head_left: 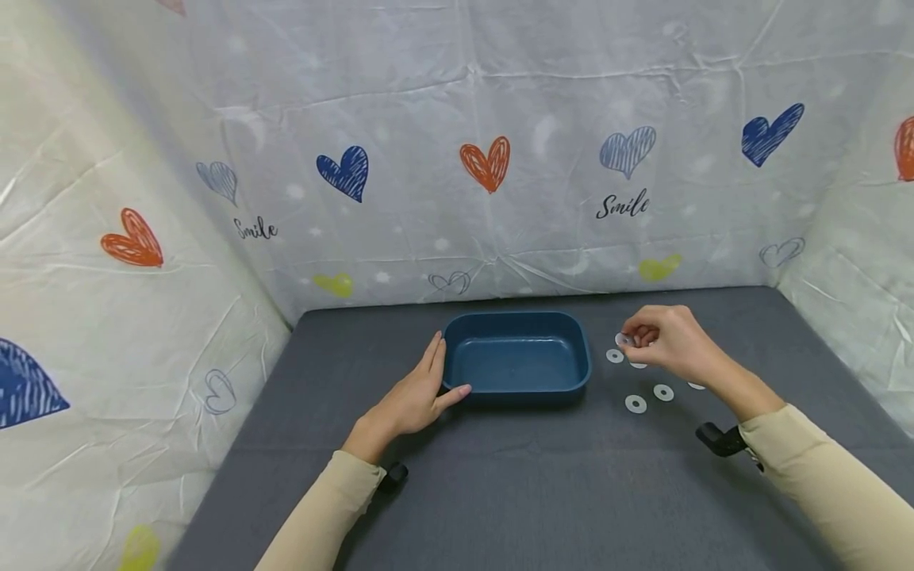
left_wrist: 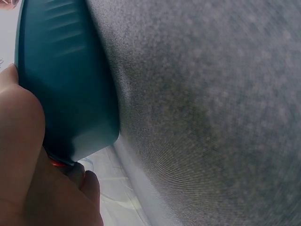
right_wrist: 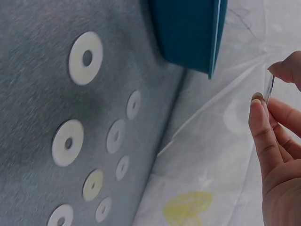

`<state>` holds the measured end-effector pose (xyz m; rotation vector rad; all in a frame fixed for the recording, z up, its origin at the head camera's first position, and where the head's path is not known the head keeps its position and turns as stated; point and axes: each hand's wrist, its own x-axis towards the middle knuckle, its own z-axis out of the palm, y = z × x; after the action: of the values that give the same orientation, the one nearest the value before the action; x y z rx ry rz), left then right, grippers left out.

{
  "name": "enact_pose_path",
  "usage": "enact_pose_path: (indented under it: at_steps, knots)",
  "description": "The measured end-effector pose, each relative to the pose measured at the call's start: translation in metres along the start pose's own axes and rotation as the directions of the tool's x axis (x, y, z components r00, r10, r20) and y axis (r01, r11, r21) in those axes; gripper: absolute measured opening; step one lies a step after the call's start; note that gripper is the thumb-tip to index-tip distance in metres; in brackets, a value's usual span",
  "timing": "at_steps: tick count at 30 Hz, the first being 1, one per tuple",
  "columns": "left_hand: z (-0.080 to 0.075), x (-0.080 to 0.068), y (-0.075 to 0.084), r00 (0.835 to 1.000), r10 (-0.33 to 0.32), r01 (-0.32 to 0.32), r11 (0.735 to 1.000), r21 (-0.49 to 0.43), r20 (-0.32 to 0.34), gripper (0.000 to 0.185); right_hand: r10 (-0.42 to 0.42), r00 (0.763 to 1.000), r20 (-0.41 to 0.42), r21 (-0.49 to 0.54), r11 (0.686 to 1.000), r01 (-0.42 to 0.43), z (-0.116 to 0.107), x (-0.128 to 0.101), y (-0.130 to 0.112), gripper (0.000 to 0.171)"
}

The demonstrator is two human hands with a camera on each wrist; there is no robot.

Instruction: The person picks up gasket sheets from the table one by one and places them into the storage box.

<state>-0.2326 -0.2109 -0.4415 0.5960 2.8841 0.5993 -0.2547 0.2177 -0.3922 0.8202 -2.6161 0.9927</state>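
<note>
Nearest, the right hand (head_left: 667, 342) pinches one thin white flat ring-shaped washer (head_left: 624, 339) edge-up in its grip, clear of the grey felt table (head_left: 543, 476). The empty dark-blue plastic tray (head_left: 516, 361) lies at nine o'clock from it, steadied by the flat, straight-fingered left hand (head_left: 414, 396).

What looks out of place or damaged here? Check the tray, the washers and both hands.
Nothing stands out. The blue tray sits level and intact, the left hand resting against its side. White washers lie flat on the grey mat, and the right hand pinches one.
</note>
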Motion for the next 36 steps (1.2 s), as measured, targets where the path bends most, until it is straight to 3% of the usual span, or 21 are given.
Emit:
enact_pose_path:
  at_steps: [36]
  knots:
    - [0.0,0.0,-0.003,1.0,0.019,-0.019,1.0,0.001,0.014,0.102,-0.077,0.996,0.043,0.042,0.996,0.075,0.049,0.057,-0.032,0.01]
